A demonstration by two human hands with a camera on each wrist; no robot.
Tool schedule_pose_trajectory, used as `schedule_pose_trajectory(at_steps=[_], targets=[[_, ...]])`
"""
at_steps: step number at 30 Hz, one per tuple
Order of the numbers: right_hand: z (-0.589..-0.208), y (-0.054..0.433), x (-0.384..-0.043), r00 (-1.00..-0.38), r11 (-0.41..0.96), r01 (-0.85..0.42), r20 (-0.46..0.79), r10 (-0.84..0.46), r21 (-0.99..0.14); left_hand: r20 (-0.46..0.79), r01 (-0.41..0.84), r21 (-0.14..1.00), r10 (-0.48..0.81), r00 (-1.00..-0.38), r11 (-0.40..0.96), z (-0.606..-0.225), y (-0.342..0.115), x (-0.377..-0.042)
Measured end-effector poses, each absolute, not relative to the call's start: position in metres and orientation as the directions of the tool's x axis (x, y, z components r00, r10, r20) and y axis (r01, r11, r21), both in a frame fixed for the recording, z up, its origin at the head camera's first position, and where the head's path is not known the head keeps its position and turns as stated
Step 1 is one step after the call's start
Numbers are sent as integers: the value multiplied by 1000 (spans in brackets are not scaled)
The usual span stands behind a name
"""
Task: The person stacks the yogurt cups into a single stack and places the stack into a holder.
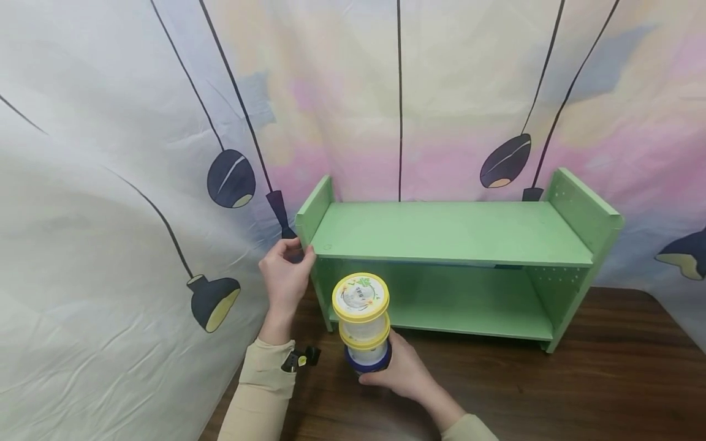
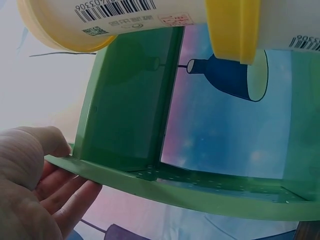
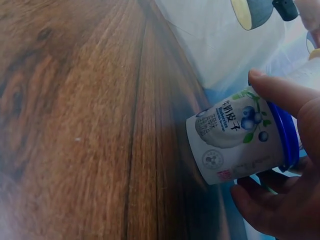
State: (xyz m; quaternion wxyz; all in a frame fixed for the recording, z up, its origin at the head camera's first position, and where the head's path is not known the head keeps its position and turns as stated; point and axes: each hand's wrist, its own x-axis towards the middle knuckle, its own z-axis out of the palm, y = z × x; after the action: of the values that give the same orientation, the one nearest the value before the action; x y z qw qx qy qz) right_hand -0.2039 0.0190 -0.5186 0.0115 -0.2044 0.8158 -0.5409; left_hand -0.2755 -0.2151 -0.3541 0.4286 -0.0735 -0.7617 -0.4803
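Note:
My left hand [image 1: 285, 277] grips the left side panel of a small green shelf [image 1: 452, 229], thumb on one face and fingers on the other, as the left wrist view shows. Stacked in front of the shelf are three white tubs: two with yellow lids [image 1: 361, 297] above one with a dark blue lid. My right hand [image 1: 407, 370] holds the stack low down, its thumb and fingers around the blue-lidded tub [image 3: 232, 137], which has blueberries printed on its side. Its base is close over the wooden table in the right wrist view. Barcodes show on the yellow-lidded tubs [image 2: 150, 15].
The shelf has an upper board and a lower board [image 1: 469, 312] between perforated side panels. It stands on a dark brown wooden table [image 1: 607, 380]. Behind and to the left hangs a pale curtain [image 1: 353, 110] printed with lamps.

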Motion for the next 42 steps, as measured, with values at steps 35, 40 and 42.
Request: schedule_pose_trajectory(at_steps=[35, 40, 42], targets=[[-487, 49, -192, -913, 322, -294, 165, -372, -900, 733, 533, 664, -319, -600, 524, -358, -213, -277], [-467, 64, -191, -895, 330, -328, 180, -407, -885, 735, 527, 661, -318, -599, 534, -357, -213, -278], [-458, 70, -190, -888, 331, -335, 179, -423, -882, 730, 522, 664, -316, -605, 535, -357, -213, -278]])
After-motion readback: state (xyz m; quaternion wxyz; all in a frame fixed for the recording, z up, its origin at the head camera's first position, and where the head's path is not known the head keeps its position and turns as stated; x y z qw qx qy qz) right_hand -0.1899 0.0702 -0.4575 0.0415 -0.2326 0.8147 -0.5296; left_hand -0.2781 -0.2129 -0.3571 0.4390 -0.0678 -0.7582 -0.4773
